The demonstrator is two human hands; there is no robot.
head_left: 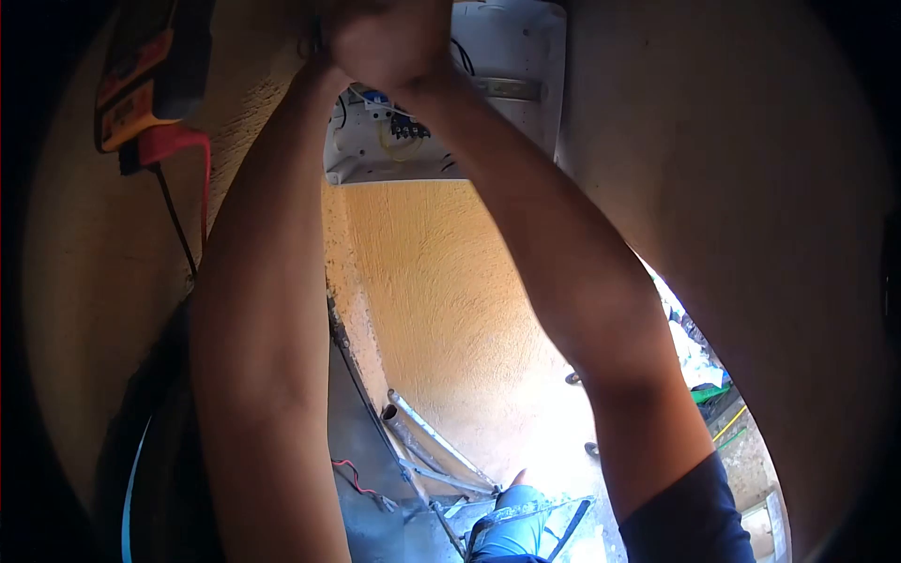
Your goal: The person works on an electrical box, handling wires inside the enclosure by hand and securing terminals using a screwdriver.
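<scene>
On a yellow wall (422, 244), a white box (526, 131) lay behind both hands (387, 45) at twelve o'clock, neither clearly nearer (their grip I couldn't tell).

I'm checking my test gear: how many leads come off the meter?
2 in view: a red lead hanging at the lower right of the meter, and a black lead just left of it. More could be hidden behind.

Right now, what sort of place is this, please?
Probably an electrical panel area inside or beside a building: I see an open white rectangular wiring box, an orange-and-black electrical meter with a red lead, and a rough yellow wall.
</scene>
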